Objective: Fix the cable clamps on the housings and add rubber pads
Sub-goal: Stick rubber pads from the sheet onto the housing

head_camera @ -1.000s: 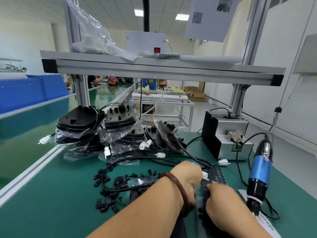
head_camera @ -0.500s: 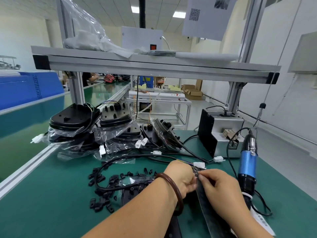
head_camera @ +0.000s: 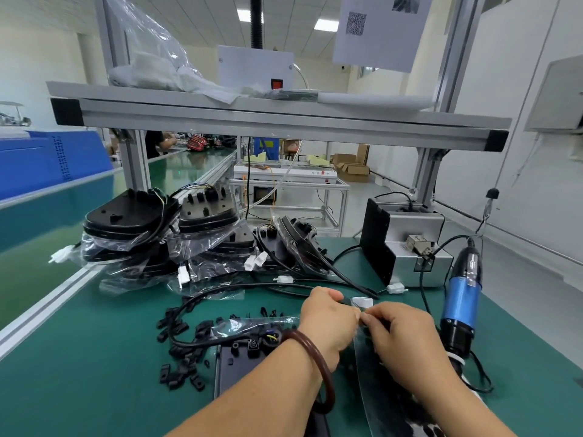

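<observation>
Matt green tabletop (head_camera: 79, 389); glossy clear plastic bags (head_camera: 138, 246) round matt black plastic housings (head_camera: 126, 212); glossy film strip (head_camera: 372, 383); smooth metal shelf (head_camera: 284, 127).

Bright, even light from white rectangular ceiling panels (head_camera: 326, 24); shadows soft. Wide-angle bowing at edges; lower foreground slightly blurred.

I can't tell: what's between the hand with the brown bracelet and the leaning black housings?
Head view: thick black cables and a small white plastic plug lie on the green mat between the left hand and the leaning black plastic housings.

left hand (head_camera: 328, 323), right hand (head_camera: 407, 337): curled fingertips together
</observation>
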Motion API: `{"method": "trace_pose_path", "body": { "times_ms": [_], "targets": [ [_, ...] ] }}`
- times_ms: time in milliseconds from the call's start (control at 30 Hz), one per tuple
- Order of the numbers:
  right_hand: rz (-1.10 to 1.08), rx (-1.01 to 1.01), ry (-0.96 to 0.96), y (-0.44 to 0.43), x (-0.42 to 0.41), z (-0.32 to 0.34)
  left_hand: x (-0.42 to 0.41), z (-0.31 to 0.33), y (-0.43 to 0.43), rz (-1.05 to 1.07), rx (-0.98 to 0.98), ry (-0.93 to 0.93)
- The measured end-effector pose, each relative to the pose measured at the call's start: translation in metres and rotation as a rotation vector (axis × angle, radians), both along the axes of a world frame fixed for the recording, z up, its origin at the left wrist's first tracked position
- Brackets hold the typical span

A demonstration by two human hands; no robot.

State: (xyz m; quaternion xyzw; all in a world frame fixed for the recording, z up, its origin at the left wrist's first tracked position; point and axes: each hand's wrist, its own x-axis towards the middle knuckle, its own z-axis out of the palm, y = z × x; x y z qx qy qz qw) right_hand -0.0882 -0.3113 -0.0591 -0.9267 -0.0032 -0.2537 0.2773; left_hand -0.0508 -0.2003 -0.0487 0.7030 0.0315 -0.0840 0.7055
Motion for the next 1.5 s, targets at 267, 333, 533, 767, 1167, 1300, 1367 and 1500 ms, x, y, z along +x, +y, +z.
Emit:
{"method": "trace_pose_path", "body": {
  "times_ms": [267,333,533,767,1167,1300,1367,1500],
  "targets": [
    [0.028,-0.156,0.099,0.001,0.002,0.009,0.003,-0.004,-0.003,0.037,0.127,-0.072],
    [0.027,-0.185,0.107,0.000,0.002,0.009,0.003,-0.004,-0.003,0.050,0.142,-0.079],
    [-0.002,-0.002,0.065,-0.004,0.005,0.002,0.001,-0.002,-0.002,0.048,0.137,-0.060],
    [-0.017,0.475,0.045,-0.009,0.008,0.000,-0.014,0.015,0.003,-0.035,0.609,-0.267],
    [-0.006,0.103,-0.205,0.001,0.006,-0.003,-0.026,0.024,0.002,-0.104,0.412,-0.403],
    [0.068,0.380,-0.228,-0.002,0.003,0.002,-0.018,0.026,0.006,-0.032,0.278,-0.363],
    [0.098,0.769,-0.179,-0.003,0.004,0.008,-0.013,0.030,0.009,-0.004,0.105,-0.290],
    [0.226,1.060,-0.008,-0.001,0.006,0.020,-0.010,0.038,0.010,-0.035,-0.026,-0.224]
  ]
}}
